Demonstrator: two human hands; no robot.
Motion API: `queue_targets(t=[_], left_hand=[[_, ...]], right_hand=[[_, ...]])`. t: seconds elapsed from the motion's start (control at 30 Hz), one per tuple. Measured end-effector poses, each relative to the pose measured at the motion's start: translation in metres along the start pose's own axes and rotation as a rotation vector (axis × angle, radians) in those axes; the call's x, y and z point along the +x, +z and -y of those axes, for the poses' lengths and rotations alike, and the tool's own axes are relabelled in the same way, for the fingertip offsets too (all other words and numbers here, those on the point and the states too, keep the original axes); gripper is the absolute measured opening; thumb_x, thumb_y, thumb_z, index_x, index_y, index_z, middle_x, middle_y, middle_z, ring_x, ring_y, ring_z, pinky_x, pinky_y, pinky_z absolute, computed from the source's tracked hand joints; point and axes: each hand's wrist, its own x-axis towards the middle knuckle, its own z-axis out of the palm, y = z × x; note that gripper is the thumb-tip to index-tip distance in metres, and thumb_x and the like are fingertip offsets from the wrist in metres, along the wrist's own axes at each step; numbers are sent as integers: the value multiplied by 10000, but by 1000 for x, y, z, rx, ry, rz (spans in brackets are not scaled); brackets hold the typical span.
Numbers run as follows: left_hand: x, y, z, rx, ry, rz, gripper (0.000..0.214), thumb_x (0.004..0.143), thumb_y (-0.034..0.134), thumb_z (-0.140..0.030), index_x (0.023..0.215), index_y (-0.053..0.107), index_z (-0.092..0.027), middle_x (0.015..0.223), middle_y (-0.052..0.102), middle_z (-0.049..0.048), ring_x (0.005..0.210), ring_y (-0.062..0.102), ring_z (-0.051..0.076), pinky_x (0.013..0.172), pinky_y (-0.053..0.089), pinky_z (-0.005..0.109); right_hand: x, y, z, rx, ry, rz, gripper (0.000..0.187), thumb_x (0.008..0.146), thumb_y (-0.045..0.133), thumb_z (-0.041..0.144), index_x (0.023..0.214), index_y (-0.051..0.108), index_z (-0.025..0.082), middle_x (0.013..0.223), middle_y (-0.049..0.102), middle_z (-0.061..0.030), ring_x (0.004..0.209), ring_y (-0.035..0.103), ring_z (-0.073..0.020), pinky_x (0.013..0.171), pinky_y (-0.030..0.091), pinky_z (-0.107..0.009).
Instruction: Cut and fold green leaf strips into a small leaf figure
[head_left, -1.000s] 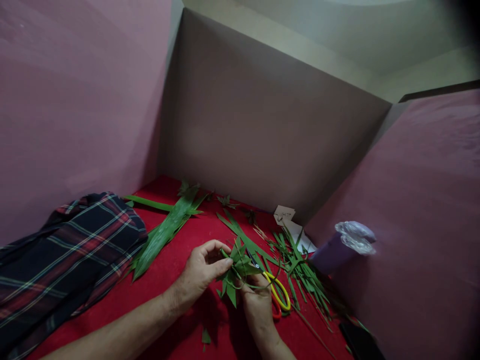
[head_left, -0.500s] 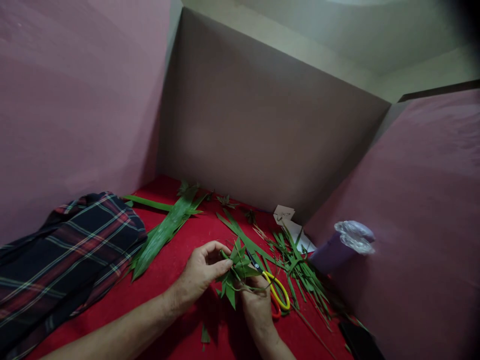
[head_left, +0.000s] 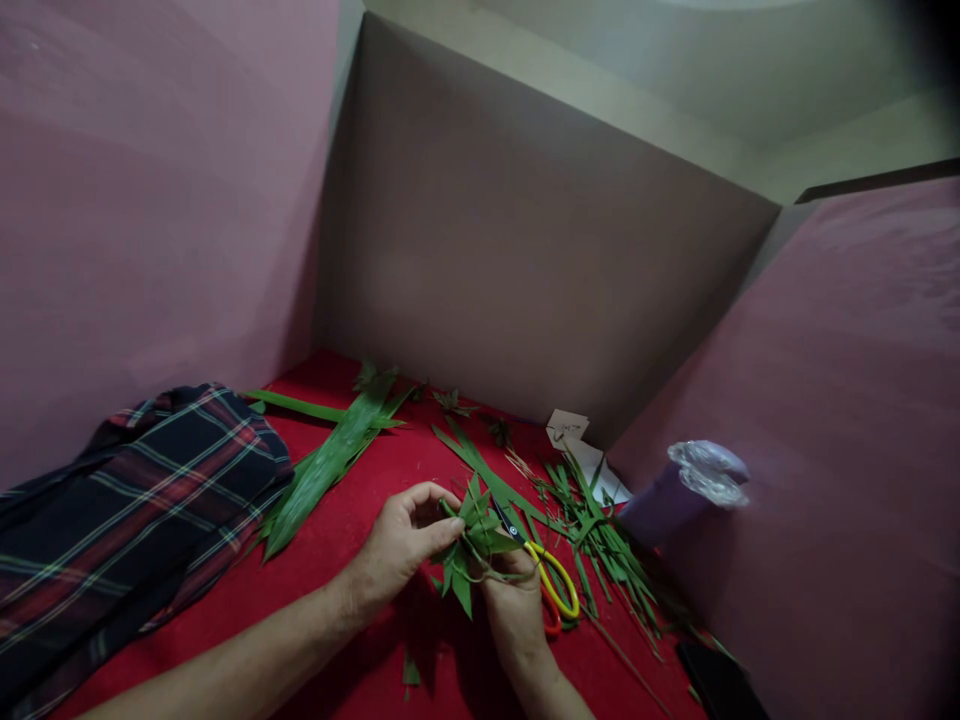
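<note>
A star-shaped piece of green leaves [head_left: 474, 515], with several pointed tips, is held up between my two hands. My left hand [head_left: 409, 530] pinches it from the left with thumb and bent fingers. From below and to the right, my right hand [head_left: 514, 605] grips its lower part, where a thin curling strand runs across the fingers. Just behind and right of my right hand lie scissors [head_left: 555, 580] with one yellow and one red handle; their dark blades are partly hidden by the leaves.
Long broad leaves [head_left: 330, 470] lie on the red cloth [head_left: 315, 600] at left, beside a plaid shirt [head_left: 172, 500]. Cut green strips [head_left: 607, 540] are heaped at right near white paper [head_left: 600, 470]. A purple roll in clear plastic [head_left: 682, 490] and a black object [head_left: 716, 680] are farther right.
</note>
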Motion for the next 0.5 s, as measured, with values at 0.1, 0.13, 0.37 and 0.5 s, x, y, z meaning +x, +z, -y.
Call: queue_targets(t=[0.1, 0.13, 0.37, 0.5], left_hand=[[0, -1, -1, -11, 1, -11, 217, 625, 706, -281, 749, 580, -155, 595, 581, -31, 534, 505, 92, 529, 381, 213], [0, -1, -1, -17, 0, -16, 214, 630, 703, -281, 753, 578, -158, 598, 581, -32, 536, 507, 92, 530, 383, 213], [1, -1, -3, -34, -9, -31, 222, 624, 709, -276, 755, 576, -155, 608, 595, -25, 541, 524, 97, 528, 391, 211], [3, -3, -3, -32, -9, -52, 217, 636, 697, -269, 764, 570, -149, 639, 617, -12, 569, 533, 99, 557, 402, 216]], right_hand=[[2, 0, -1, 5, 5, -6, 146, 577, 739, 290, 678, 701, 193, 554, 663, -14, 514, 577, -170, 555, 483, -297], [2, 0, -2, 8, 7, -8, 164, 574, 743, 290, 698, 701, 191, 572, 670, -18, 535, 588, -176, 582, 488, -308], [-1, -4, 0, 7, 14, 27, 183, 617, 718, 282, 767, 681, 183, 626, 667, -17, 526, 575, -149, 611, 485, -288], [-5, -4, 5, -24, 27, 85, 159, 690, 658, 299, 805, 660, 190, 535, 593, 33, 419, 490, -102, 527, 453, -237]])
